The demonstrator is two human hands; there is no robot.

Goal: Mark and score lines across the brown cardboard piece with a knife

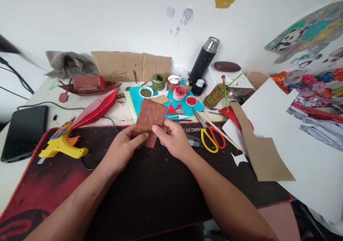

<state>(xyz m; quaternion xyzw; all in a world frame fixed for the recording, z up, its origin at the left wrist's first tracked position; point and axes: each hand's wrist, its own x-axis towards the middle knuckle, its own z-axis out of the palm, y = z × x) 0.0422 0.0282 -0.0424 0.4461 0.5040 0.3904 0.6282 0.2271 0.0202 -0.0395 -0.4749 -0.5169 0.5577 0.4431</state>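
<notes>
Between both hands, above the dark desk mat (pixel 150 198), is a flat piece of brown-painted cardboard (pixel 151 114), tilted up toward me. My left hand (pixel 127 144) grips its lower left edge, the thumb lying across the front. On the right side, my right hand (pixel 171 139) pinches it with the thumb in front and the fingers behind. Just beyond lies a blue sheet (pixel 136 101) carrying paint pots, among them a green one (pixel 159 82) and a red one (pixel 179 92), and small red paper triangles (pixel 172 108).
A yellow glue gun (pixel 63 144), a red paper boat shape (pixel 95 108) and a brown model boat (pixel 89 85) are on the left. Scissors (pixel 211 139), a cutter (pixel 193 140), cut cardboard (pixel 270 158) and a brush jar (pixel 214 96) lie right. A black flask (pixel 203 60) stands behind.
</notes>
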